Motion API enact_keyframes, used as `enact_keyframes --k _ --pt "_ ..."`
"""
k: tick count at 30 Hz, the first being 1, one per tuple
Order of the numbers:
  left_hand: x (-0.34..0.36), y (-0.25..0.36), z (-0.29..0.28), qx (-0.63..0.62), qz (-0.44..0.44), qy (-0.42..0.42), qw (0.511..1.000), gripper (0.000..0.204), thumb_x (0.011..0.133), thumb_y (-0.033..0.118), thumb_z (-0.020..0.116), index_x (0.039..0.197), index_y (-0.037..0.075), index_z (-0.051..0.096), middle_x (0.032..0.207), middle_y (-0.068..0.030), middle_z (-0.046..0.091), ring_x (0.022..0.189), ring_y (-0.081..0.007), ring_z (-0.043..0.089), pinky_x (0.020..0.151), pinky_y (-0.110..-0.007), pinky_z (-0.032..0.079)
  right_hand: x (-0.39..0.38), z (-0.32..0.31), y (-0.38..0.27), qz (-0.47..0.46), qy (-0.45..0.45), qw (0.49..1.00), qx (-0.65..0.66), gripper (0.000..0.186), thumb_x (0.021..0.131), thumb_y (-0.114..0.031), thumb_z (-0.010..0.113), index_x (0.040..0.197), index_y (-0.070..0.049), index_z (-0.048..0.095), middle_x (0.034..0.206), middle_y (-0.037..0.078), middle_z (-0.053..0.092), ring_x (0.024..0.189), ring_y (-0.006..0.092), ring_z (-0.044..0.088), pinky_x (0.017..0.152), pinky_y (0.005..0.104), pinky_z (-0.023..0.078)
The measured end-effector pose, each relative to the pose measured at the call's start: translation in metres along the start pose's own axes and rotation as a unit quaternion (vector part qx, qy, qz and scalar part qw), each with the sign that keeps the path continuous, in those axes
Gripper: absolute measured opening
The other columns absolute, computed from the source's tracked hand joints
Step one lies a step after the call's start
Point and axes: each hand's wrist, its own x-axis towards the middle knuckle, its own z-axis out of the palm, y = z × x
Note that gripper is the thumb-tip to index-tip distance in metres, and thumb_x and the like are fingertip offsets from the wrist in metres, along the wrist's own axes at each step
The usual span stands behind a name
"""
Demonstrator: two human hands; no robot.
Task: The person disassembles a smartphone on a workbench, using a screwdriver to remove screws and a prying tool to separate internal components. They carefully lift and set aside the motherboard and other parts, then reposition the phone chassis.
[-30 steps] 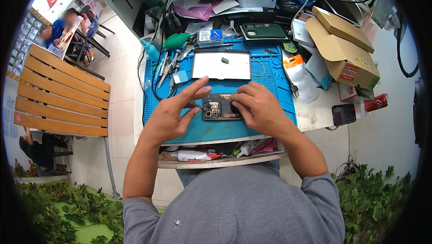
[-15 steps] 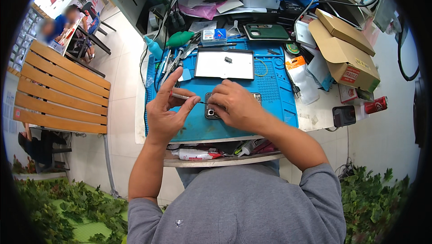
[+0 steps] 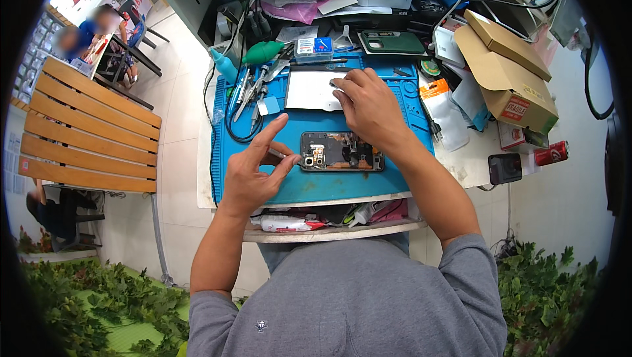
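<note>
An opened phone [image 3: 345, 154] lies on the blue work mat, its inner parts and camera lenses exposed. My left hand [image 3: 252, 176] is just left of it, thumb and fingers closed on a slim screwdriver [image 3: 279, 154] that is mostly hidden by the hand. The tool's tip is close to the phone's left edge. My right hand [image 3: 372, 105] reaches over a white tray [image 3: 305, 93] with a dark rim, beyond the phone. Its fingertips pinch at a small dark piece [image 3: 333, 83] on the tray, partly covered by the fingers.
A green blower bulb [image 3: 263, 54], a teal bottle [image 3: 224, 67] and several hand tools stand at the mat's far left. Behind the tray is a clear box with a blue label [image 3: 314, 49]. Cardboard boxes [image 3: 503, 74], a can [image 3: 552, 153] and a dark device [image 3: 505, 169] sit at right.
My right hand has left the phone and moved up to the small dark piece on the tray, uncovering the phone. My left hand has shifted slightly down and right, still holding the screwdriver.
</note>
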Motion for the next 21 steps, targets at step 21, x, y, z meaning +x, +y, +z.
enact_keyframes --k 21 --pt "0.029 0.037 -0.018 0.008 0.002 -0.178 0.984 0.073 0.092 -0.001 0.087 0.160 0.017 0.065 0.115 -0.0138 0.085 0.108 -0.0235 0.083 0.091 -0.038 0.066 -0.006 -0.016 -0.002 0.017 0.005 0.998 0.056 0.021 0.101 -0.015 0.077 0.118 -0.003 0.083 0.111 0.009 0.076 0.109 0.0311 0.068 0.092 0.0448 0.061"
